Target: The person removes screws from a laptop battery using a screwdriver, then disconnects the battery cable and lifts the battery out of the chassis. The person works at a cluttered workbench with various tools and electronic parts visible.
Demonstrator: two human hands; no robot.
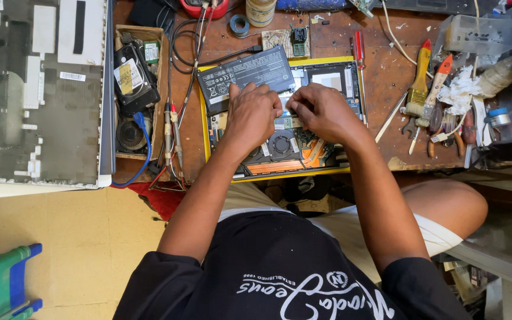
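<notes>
Over the middle of the cluttered wooden table (386, 77), both hands sit on an opened laptop (280, 118). Left hand (253, 112) rests curled against the black battery (247, 77); right hand (321, 109) fingers (296, 106) pinch closed on something tiny beside the fan (281, 144), can't tell what.

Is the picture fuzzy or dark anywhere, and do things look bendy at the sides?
Head view: even light, soft shadows; the left hand and right hand on the opened laptop look sharp. The grey panel at far left looks slightly bowed, as from a wide lens. No strong glare; the space under the wooden table is dim.
</notes>
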